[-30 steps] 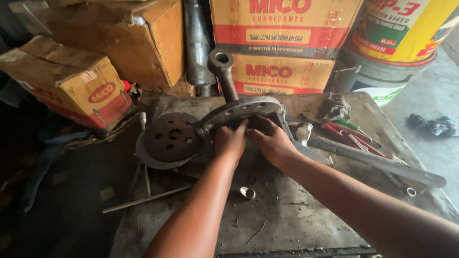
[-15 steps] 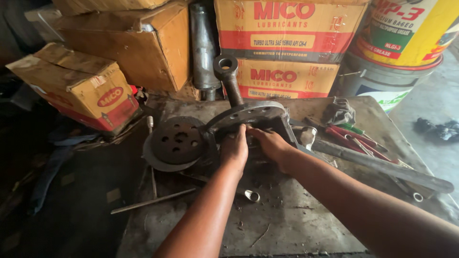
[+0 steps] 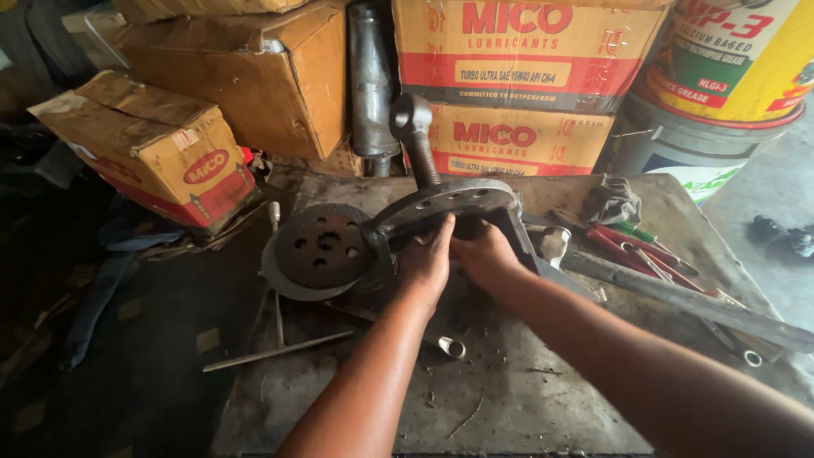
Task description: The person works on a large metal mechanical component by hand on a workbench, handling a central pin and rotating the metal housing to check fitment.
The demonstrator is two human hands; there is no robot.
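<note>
A grey metal flange plate point(image 3: 454, 203) with bolt holes stands tilted on a greasy metal workbench point(image 3: 509, 390). A rod with an eye end point(image 3: 415, 136) rises behind it. My left hand point(image 3: 426, 259) grips the plate's lower left edge, fingers up against its face. My right hand point(image 3: 483, 254) reaches under the plate's right side, fingers hidden beneath it. A dark round disc with holes point(image 3: 325, 246) lies flat just left of the plate.
Red-handled tools point(image 3: 632, 246), a long steel bar point(image 3: 678, 297), a rag point(image 3: 610, 202) and a ring spanner point(image 3: 445, 345) lie on the bench. Cardboard boxes point(image 3: 153, 153), a metal cylinder point(image 3: 371, 85) and a yellow grease bucket point(image 3: 729, 59) stand behind. Thin rods point(image 3: 280, 350) lie at left.
The view has shifted slightly closer and to the left. Both hands stay on the flange plate, with the left hand's fingers raised a little higher against it.
</note>
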